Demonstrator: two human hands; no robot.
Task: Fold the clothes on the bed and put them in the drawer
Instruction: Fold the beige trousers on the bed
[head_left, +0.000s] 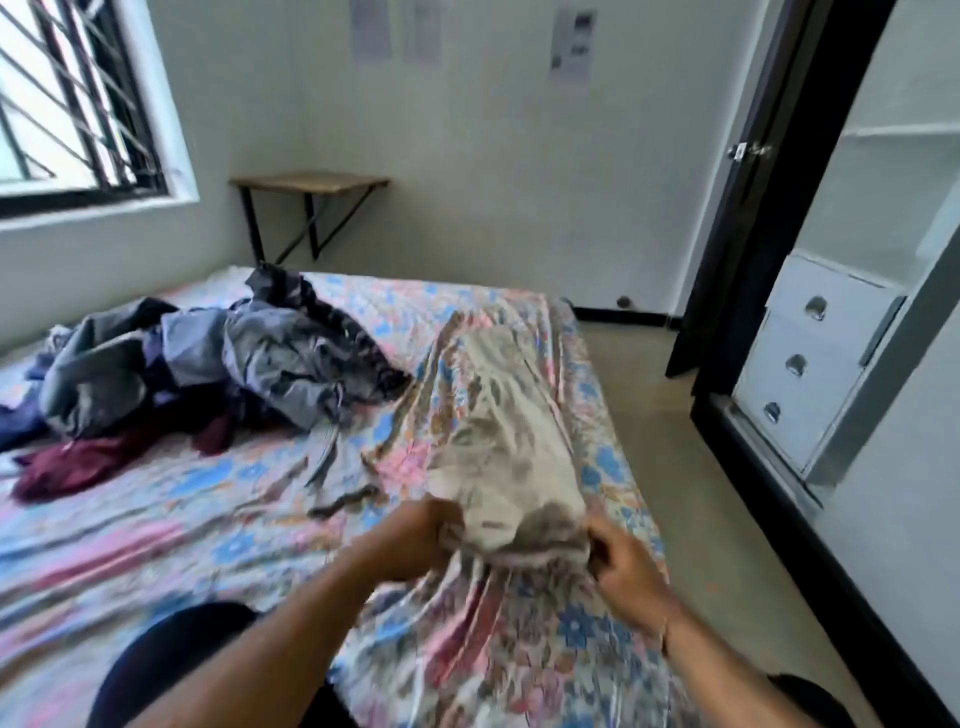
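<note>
1. The left hand (415, 535) is curled tight around one end of the waistband of a floral garment (493, 405), near the front edge of the bed (156, 519).
2. The right hand (631, 566) pinches the other end of the same waistband, fingers bent round the cloth, by the bed's right edge.
3. The floral garment lies stretched lengthwise along the right side of the bed, from the two hands away toward the far right corner. Its pale lining shows in the middle, with the pink, blue and orange print folded around it. A drawstring (343, 501) trails from it onto the bedsheet just left of the left hand.
4. More printed cloth hangs below the hands toward the front edge; the blur makes it hard to tell garment from bedsheet there.
5. A heap of unfolded clothes (218, 358) sits at the far left of the bed, well apart from the hands: grey and blue pieces on top, a maroon piece (72, 467) at its near edge.
6. A white chest of drawers (810, 364) stands inside an open wardrobe beyond the bed's right edge, across a strip of floor; its three drawers all look closed.
7. A small wooden table (311, 183) stands against the wall beyond the far edge of the bed, beside a barred window (67, 98).
</note>
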